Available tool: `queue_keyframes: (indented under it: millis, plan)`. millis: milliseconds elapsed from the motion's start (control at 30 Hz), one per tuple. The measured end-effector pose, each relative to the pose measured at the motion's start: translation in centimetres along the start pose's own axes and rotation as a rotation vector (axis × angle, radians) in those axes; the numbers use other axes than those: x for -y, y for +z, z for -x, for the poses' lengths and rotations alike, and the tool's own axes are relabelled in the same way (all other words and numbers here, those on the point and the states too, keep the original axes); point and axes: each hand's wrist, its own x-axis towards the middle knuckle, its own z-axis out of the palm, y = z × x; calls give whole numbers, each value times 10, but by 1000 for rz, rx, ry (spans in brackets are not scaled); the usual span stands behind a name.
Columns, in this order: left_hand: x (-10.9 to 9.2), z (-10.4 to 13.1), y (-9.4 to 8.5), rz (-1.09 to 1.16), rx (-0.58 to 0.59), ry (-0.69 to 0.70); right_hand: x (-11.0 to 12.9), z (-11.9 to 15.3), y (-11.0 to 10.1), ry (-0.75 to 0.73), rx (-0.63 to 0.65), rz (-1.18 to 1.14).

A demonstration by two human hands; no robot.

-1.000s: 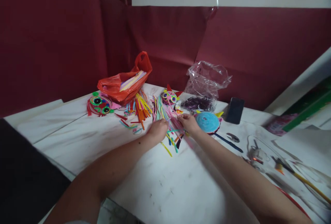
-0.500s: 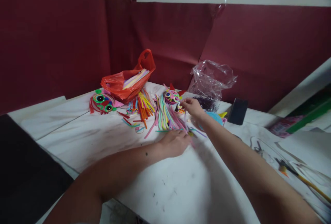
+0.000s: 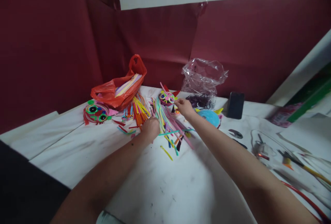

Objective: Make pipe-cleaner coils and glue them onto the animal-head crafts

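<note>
My left hand (image 3: 150, 128) is curled down at the left edge of a spread of pastel pipe cleaners (image 3: 165, 119); its fingertips are hidden, so what they hold cannot be made out. Beside a small round striped craft face (image 3: 167, 98), my right hand (image 3: 184, 107) has thumb and finger pinched together, on something too small to name. Orange and yellow pipe cleaners (image 3: 141, 112) fan out just behind my left hand. Short cut pieces, among them a yellow one (image 3: 166, 152), lie in front of the pastel spread.
A red plastic bag (image 3: 108, 91) with more pipe cleaners stands behind a larger craft face (image 3: 96, 112). Clear plastic wrapping (image 3: 203, 79), a blue round craft piece (image 3: 210, 117) and a phone (image 3: 236, 105) are at the back right. Cables and pliers (image 3: 287, 156) lie at right.
My left hand has moved left and back from the front of the pastel pipe cleaners, uncovering short cut pieces. My right hand stays pinched near the small craft face. The view has shifted slightly.
</note>
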Motion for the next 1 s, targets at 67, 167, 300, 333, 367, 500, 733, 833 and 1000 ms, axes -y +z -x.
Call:
queue_keyframes:
  millis: [67, 167, 300, 333, 367, 500, 733, 833, 1000]
  plan:
    - [1, -4, 4, 28, -56, -14, -7, 3, -4, 49, 4, 42]
    - [4, -11, 12, 68, -91, -56, -18, 17, 2, 122, 49, 111]
    - [4, -18, 19, 156, -86, -109, -25, 35, 22, 182, 166, 148]
    - [3, -20, 19, 179, -74, -123, -26, 37, 26, 192, 198, 149]
    - [2, -23, 19, 195, -54, -139, -26, 38, 30, 200, 227, 149]
    - [-2, -38, 15, 194, 60, -210, -29, 35, 29, 237, 264, 170]
    - [16, -54, 11, 271, 63, -299, -46, 30, 9, 342, 168, 143]
    - [21, -52, 14, 306, 28, -314, -52, 30, 8, 366, 142, 96]
    - [11, -45, 12, 298, -15, -278, -52, 33, 8, 312, 114, 58]
